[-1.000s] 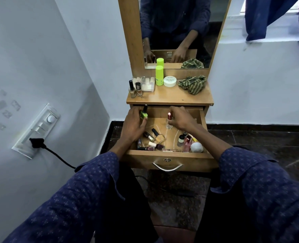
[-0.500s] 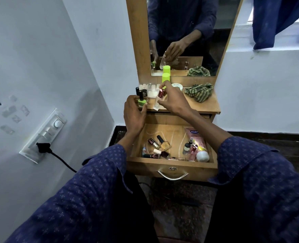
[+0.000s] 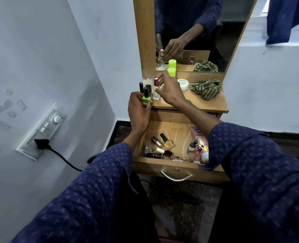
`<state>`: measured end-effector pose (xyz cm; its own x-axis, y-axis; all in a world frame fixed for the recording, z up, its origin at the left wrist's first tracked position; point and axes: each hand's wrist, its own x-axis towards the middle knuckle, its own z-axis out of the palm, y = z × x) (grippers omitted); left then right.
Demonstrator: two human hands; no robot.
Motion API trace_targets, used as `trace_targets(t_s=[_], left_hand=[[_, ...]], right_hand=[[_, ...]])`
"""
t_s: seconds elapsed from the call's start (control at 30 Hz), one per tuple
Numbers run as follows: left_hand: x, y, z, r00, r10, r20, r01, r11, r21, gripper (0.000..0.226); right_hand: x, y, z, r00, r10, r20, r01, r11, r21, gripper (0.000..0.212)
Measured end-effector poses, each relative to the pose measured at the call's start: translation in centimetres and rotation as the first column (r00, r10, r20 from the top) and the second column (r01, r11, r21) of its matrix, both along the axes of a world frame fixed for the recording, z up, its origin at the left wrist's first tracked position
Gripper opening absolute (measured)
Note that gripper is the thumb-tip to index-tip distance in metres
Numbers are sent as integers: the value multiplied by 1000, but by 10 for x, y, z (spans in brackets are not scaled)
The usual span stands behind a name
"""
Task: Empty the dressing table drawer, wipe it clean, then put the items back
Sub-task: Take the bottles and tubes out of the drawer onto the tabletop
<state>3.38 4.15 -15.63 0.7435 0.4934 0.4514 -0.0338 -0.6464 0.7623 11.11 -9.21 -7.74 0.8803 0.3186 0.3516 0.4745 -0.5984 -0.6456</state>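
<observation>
The wooden drawer (image 3: 178,168) stands pulled open and holds several nail polish bottles (image 3: 166,142), small bottles and a pink tube (image 3: 197,134). My left hand (image 3: 139,111) grips a green nail polish bottle (image 3: 146,99) with a black cap at the left front edge of the dressing table top (image 3: 194,102). My right hand (image 3: 168,89) pinches a clear bottle with a pink cap (image 3: 156,88) and sets it on the top beside other small bottles (image 3: 141,87).
On the top also stand a lime-green bottle (image 3: 171,71), a white round jar (image 3: 183,84) and a striped green cloth (image 3: 206,88). A mirror (image 3: 197,32) rises behind. The white wall at left carries a switchboard with a black plug (image 3: 41,143). Dark floor lies below.
Both hands rose out of the drawer with their bottles and moved to the left part of the table top, where the bottles now stand or nearly stand.
</observation>
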Motion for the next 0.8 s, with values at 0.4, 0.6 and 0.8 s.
trace_targets(t_s=[0.4,0.6,0.8], left_hand=[[-6,3,3,999,-27,-21,26,998,-53,58],[-30,-3,-5,999,-53,7,53,999,-6,55],[-57,-2,-28,884,-319,-341,414,873,258,32]], right_hand=[[1,-5,-6,998,-4,-67,2,999,-36,47],[-22,-17,-12,979,-187,75,192,979,-61,29],[-53,-33,-39,993,-84,-89,40,911,-411,12]])
